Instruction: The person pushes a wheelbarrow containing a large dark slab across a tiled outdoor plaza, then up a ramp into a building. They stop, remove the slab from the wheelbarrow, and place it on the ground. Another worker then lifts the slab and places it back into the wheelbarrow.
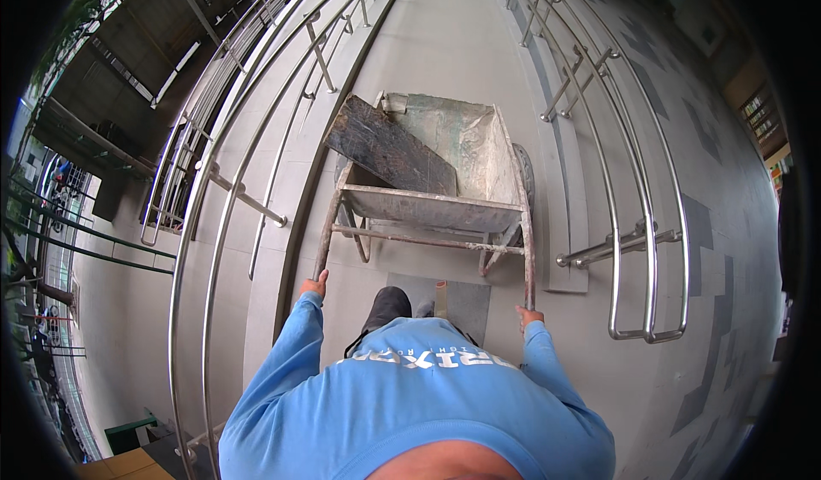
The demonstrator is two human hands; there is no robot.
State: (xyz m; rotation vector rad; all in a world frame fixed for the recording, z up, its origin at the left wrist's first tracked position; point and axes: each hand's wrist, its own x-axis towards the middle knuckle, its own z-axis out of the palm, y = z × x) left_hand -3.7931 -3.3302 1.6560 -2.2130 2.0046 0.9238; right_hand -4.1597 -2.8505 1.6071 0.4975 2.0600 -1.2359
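A board leans in the cart before the person (handrails left and right).

Wht ltrs, 2 lines, blue shirt front

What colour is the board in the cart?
The board is dark brown, almost black, and scuffed, best seen in the head view.

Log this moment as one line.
left hand: grips left handle | right hand: grips right handle | wheelbarrow: dark board partly inside | place: grey walkway between metal railings
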